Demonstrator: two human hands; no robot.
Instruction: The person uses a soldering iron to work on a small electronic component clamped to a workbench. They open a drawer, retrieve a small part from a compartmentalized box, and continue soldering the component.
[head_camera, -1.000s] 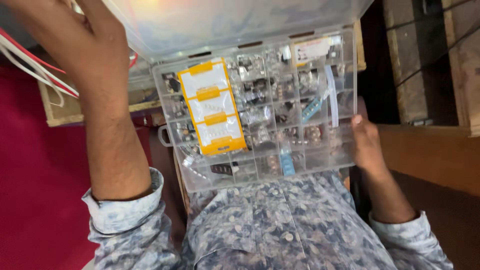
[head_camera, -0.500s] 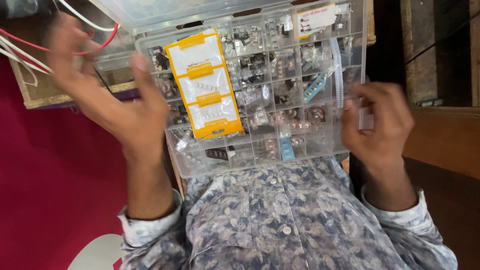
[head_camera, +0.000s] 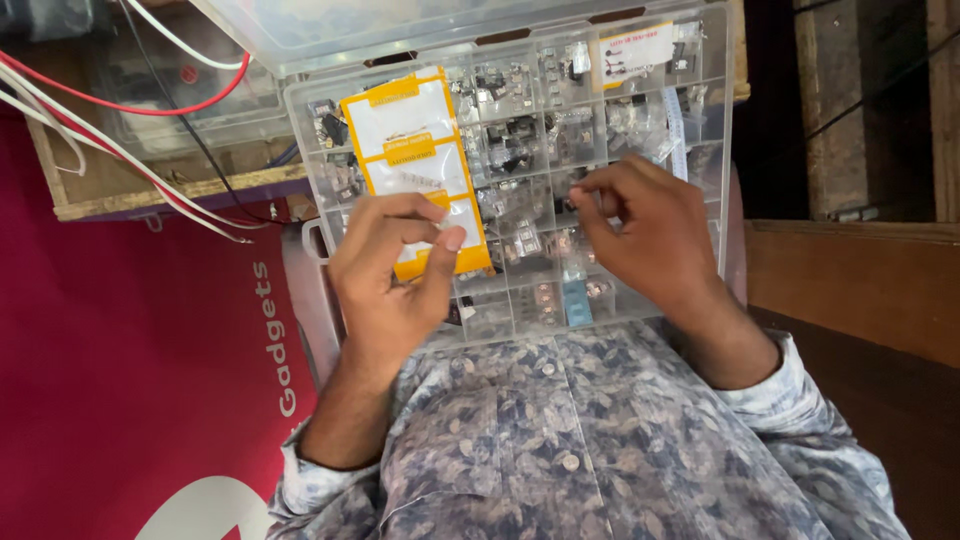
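yellow-edged white packet in organizer; white label top right.

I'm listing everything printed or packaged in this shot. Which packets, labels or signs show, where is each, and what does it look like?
Strip of packets: on the left compartments of the clear organizer box, above the left hand; joined white pouches with yellow borders.
Paper label: box's top right compartment, above the right hand; small white rectangle with red marks.
Red banner: far left, under the box; crimson with white lettering and a white curve.
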